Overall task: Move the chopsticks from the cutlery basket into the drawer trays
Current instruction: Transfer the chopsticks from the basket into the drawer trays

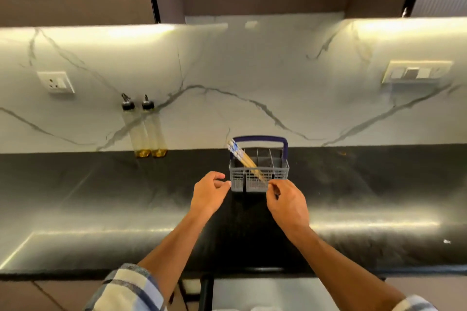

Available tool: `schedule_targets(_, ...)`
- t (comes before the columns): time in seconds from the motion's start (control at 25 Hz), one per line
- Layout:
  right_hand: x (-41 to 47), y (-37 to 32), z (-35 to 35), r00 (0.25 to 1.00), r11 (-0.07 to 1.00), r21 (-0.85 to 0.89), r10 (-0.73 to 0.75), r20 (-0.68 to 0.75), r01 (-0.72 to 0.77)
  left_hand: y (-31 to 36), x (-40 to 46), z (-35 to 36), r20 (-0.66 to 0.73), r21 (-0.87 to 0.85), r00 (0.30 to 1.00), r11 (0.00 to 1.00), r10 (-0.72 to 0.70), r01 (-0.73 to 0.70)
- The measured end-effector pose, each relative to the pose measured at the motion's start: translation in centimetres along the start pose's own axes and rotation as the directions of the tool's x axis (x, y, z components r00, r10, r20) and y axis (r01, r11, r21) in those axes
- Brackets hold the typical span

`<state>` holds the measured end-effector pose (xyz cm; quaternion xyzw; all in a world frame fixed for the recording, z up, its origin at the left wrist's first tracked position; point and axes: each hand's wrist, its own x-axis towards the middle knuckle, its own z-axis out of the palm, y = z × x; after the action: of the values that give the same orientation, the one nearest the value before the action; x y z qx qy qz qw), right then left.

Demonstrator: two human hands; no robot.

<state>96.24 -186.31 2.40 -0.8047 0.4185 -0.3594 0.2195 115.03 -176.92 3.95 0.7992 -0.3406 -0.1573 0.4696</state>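
A grey cutlery basket [257, 177] with a dark blue handle stands on the black countertop near the wall. Several wooden chopsticks [242, 158] with blue-and-white tops lean to the left inside it. My left hand [209, 193] hovers just left of the basket's front corner, fingers loosely curled, holding nothing. My right hand [286, 203] is at the basket's front right corner, fingertips pinched near the grid wall; I cannot tell whether they touch it. The drawer [265, 293] shows only as a pale strip below the counter edge; its trays are hidden.
Two tall oil bottles [145, 131] with black spouts stand against the marble backsplash at the left. Wall sockets sit at the left [56, 82] and right [417, 72]. The black countertop [379, 197] stretches wide on both sides of the basket.
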Motion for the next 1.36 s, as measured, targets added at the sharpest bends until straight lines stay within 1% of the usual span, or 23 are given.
schedule_targets(0.12, 3.9, -1.3, -0.4, 0.999, 1.0, -0.001, -0.03, -0.02, 0.03, 1.5, 2.0, 0.0, -0.038, -0.09, 0.998, 0.995, -0.044, 0.04)
schedule_targets(0.24, 7.0, -1.6, 0.6, 0.999, 0.999, -0.022, -0.035, 0.015, 0.035, 1.5, 4.0, 1.1, -0.023, -0.153, 0.988, 0.977, -0.154, 0.149)
schedule_targets(0.32, 9.1, -1.3, 1.8, 0.997, 0.999, -0.021, -0.026, 0.078, 0.028, 1.0, 5.5, 2.2, -0.007, -0.195, 0.976, 0.958, -0.218, 0.212)
schedule_targets(0.44, 12.0, -0.3, 3.9, 0.978, 0.999, -0.043, -0.002, 0.208, 0.011, 0.3, 7.7, 4.2, 0.011, -0.271, 0.963, 0.926, -0.269, 0.262)
schedule_targets(0.56, 14.3, 0.2, 5.7, 0.951, 0.998, -0.056, 0.01, 0.307, 0.007, 0.3, 9.4, 5.6, 0.0, -0.326, 0.959, 0.907, -0.283, 0.268)
schedule_targets(0.68, 17.2, 0.5, 7.9, 0.937, 0.995, -0.095, 0.015, 0.349, 0.02, 0.5, 11.5, 6.7, -0.067, -0.298, 0.956, 0.92, -0.285, 0.254)
schedule_targets(0.76, 18.9, 0.6, 9.3, 0.927, 0.989, -0.141, 0.014, 0.374, 0.042, 0.4, 12.8, 7.7, -0.08, -0.271, 0.961, 0.933, -0.266, 0.236)
schedule_targets(0.88, 20.7, 1.1, 11.3, 0.883, 0.972, -0.22, 0.026, 0.468, 0.088, -0.1, 14.1, 9.1, -0.063, -0.221, 0.965, 0.946, -0.255, 0.236)
schedule_targets(1.0, 21.8, 2.1, 12.8, 0.837, 0.961, -0.237, 0.014, 0.547, 0.139, -0.5, 15.1, 10.1, -0.038, -0.22, 0.966, 0.946, -0.254, 0.24)
schedule_targets(1.08, 22.1, 2.5, 13.1, 0.83, 0.968, -0.201, -0.011, 0.558, 0.148, -0.6, 15.5, 10.4, -0.051, -0.245, 0.964, 0.939, -0.261, 0.242)
schedule_targets(1.16, 22.3, 2.6, 12.9, 0.845, 0.98, -0.159, -0.017, 0.535, 0.12, -0.7, 15.6, 10.4, -0.069, -0.268, 0.96, 0.932, -0.273, 0.245)
schedule_targets(1.36, 22.4, 2.3, 11.7, 0.861, 0.987, -0.126, -0.022, 0.508, 0.099, -0.5, 15.6, 10.4, -0.047, -0.306, 0.957, 0.916, -0.285, 0.258)
